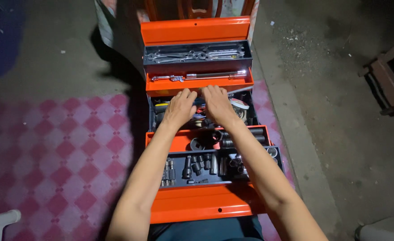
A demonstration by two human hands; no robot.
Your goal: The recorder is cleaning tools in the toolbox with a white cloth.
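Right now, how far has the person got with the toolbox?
Done: the orange cantilever toolbox stands fully opened, trays of wrenches and sockets spread out. In hand: the left hand and right hand reach into the middle compartment among loose tools. Left: neither hand visibly holds anything lifted out yet.

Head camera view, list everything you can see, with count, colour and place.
Toolbox: one, orange, cantilever trays folded open, centre.
Wrenches: several, silver, far top tray.
Ratchet handle and bar: two or so, silver, second far tray.
Sockets: many, dark and silver, near tray.
Larger sockets: a few, black, orange tray above the near one.
Mixed tools: count unclear, middle bin.
Mat: one, pink checked, left.
Concrete floor: grey, right.
Wooden object: one, brown, right edge.
Left hand: in middle bin, fingers hidden among tools.
Right hand: beside it, same.
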